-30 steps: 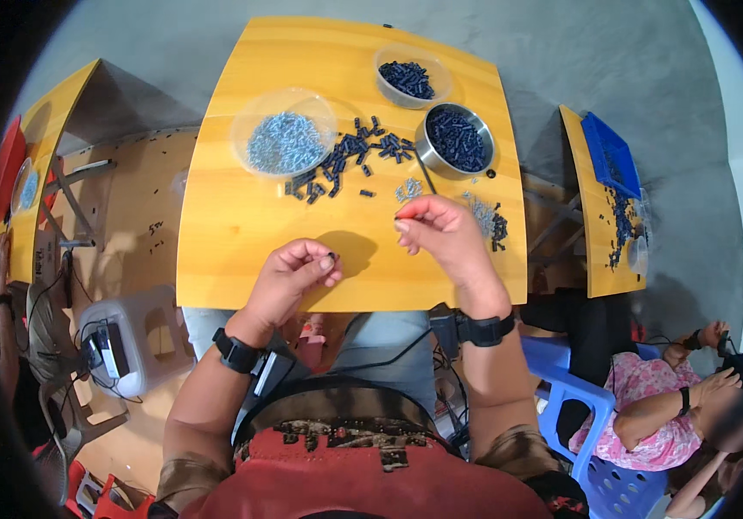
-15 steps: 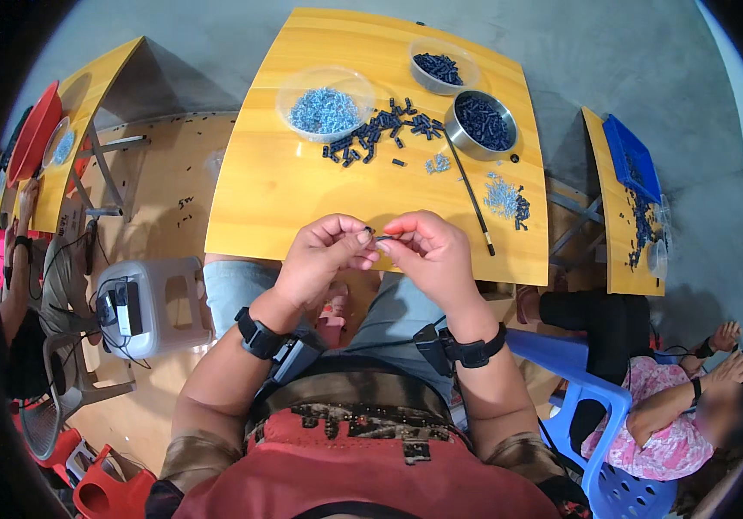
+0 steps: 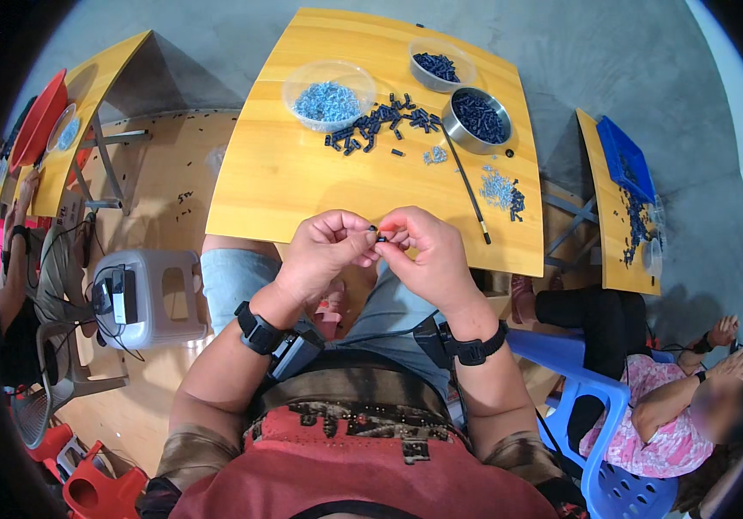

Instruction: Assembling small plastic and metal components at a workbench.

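While the yellow bench (image 3: pixel 285 190) spreads wide, left hand (image 3: pixel 324 255) and right hand (image 3: pixel 432 259) meet at its six o'clock! Clear bowl (image 3: pixel 358 82) at eleven, steel bowl (image 3: pixel 454 131) at two, slim dark rod (image 3: pixel 466 184) at four, and both hands' fingers pinch a tiny black part (image 3: pixel 380 240) at six.

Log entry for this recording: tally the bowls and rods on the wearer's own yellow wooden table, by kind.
Round clear plastic bowls: 2
Round silvery metal bowl: 1
Slim straight black rod: 1
Total: 4

Loose small dark pieces are left out: too many overlap to count.
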A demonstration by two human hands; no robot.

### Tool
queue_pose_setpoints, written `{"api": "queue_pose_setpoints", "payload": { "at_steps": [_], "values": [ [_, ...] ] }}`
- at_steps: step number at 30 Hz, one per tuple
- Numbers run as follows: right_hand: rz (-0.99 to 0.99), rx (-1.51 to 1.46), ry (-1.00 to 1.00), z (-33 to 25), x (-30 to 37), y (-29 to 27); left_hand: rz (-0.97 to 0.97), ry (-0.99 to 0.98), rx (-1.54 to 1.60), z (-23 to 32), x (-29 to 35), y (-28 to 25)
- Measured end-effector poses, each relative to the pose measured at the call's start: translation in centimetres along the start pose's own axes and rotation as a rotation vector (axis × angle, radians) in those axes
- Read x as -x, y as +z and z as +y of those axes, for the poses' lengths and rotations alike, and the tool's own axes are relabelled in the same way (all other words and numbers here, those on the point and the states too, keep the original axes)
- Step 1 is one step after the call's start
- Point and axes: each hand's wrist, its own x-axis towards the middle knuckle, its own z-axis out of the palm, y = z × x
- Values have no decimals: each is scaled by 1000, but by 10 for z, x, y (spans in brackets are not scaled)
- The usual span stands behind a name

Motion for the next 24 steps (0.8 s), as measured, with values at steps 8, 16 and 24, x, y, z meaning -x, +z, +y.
{"api": "queue_pose_setpoints", "payload": {
  "at_steps": [8,16,24],
  "values": [
    [36,-434,225,7,13,12,20,66,46,0,11,-1],
    [95,-539,250,7,20,25,2,86,67,2,18,-4],
    [147,-437,233,-3,19,15,-17,-38,24,4,24,-9]
  ]
}}
